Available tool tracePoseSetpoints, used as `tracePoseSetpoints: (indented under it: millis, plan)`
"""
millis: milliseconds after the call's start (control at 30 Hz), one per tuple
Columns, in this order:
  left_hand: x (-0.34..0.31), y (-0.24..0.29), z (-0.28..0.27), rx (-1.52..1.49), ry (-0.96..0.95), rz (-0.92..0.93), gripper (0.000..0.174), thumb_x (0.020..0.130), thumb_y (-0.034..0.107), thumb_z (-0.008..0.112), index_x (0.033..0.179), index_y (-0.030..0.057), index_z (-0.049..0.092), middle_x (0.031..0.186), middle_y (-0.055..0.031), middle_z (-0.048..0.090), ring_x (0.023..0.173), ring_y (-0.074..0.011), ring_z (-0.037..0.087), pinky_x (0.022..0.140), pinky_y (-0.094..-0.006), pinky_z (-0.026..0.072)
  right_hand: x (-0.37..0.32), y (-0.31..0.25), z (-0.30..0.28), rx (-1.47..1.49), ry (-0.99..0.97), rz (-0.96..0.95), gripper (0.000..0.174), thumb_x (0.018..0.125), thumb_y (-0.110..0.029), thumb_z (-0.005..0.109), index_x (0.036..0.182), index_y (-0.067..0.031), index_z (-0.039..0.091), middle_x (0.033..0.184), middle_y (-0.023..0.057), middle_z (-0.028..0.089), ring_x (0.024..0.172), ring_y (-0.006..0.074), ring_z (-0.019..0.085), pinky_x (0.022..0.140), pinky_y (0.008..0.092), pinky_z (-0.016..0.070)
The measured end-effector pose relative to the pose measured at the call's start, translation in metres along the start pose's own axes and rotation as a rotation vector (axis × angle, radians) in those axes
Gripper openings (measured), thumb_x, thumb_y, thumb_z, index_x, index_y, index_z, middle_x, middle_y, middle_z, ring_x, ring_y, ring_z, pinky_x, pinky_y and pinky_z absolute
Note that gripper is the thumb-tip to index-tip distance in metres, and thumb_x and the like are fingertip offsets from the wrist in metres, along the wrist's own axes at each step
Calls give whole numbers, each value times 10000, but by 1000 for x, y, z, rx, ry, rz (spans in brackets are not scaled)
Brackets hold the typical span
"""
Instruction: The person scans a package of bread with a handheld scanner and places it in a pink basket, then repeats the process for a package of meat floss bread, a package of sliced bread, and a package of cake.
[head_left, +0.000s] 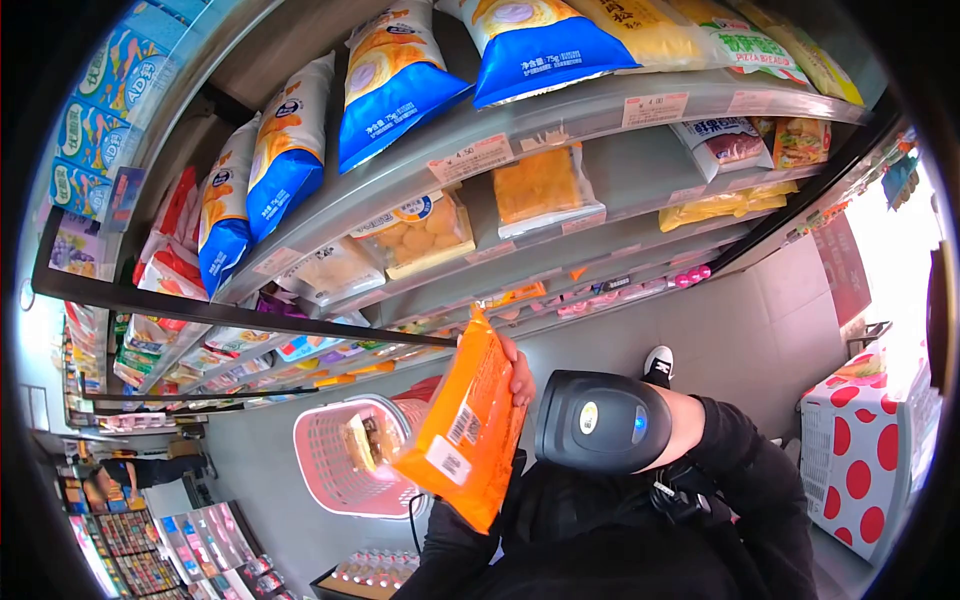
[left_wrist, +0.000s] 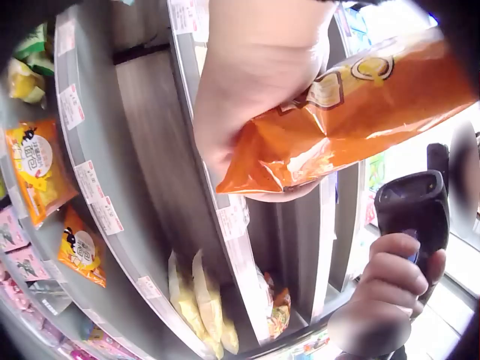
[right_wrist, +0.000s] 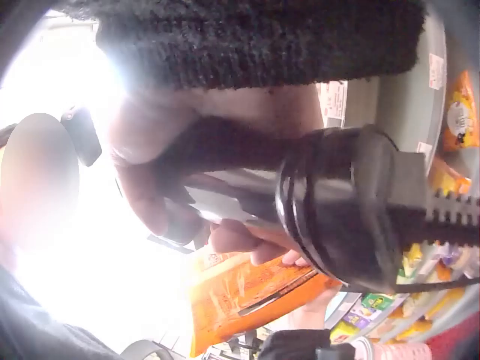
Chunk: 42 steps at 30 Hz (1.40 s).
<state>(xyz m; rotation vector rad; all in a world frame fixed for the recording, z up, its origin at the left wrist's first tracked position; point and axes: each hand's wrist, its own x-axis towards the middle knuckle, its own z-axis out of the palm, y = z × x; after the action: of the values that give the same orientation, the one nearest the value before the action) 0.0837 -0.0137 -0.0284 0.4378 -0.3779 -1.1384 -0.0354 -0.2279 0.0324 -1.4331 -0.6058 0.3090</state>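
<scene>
My left hand [head_left: 520,375] grips an orange snack bag [head_left: 470,420] along its far side, with the thumb and fingers wrapped over the edge in the left wrist view. A printed barcode [head_left: 465,425] and a white barcode sticker [head_left: 448,460] show on its back, facing up toward my head. In my right hand [left_wrist: 390,285] is a black handheld barcode scanner [head_left: 600,422], fingers curled round its handle. A small blue light glows on the scanner's top. Its front end points at the bag, with a short gap between them. The scanner hides most of that hand in the head view.
Shelves of packaged bread [head_left: 405,80] rise close in front, with price labels along their edges [head_left: 470,160]. Left of the bag, a pink-and-white basket [head_left: 318,455] holds a packaged item. A red-dotted white box [head_left: 855,450] stands at right. Another person [head_left: 150,475] is far left.
</scene>
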Motion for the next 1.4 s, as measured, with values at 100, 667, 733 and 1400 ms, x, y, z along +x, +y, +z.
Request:
tracePoseSetpoints:
  millis: [100,667,733,1400]
  plan:
    - [0,-6,-3,-9,-50,173,438,821,448,372,954,33,414,702,-138,488,610,-247,516,589,-365,408,6,-6,3,35,-2,12,463,626,-130,686,1003,-3,449,951,113,521,819,202,495,729,301,406]
    - [-5,-8,-15,22,-154,269,368,800,330,488,1010,40,404,757,-145,487,714,-258,515,630,-331,439,7,-4,6,47,-113,-84,434,636,-147,679,987,-9,464,920,108,527,806,206,488,712,305,408]
    - [-4,-9,-11,16,-147,288,364,800,333,486,1001,40,403,739,-141,483,698,-253,511,618,-325,432,6,-3,7,52,-100,-85,435,638,-147,678,990,-9,462,923,107,526,807,206,488,714,306,407]
    - [-27,-35,-3,-38,512,203,445,838,479,289,902,64,434,701,-122,506,599,-216,515,570,-345,429,-19,6,7,123,58,81,485,625,-72,690,1036,-11,439,952,74,526,849,149,476,772,273,387]
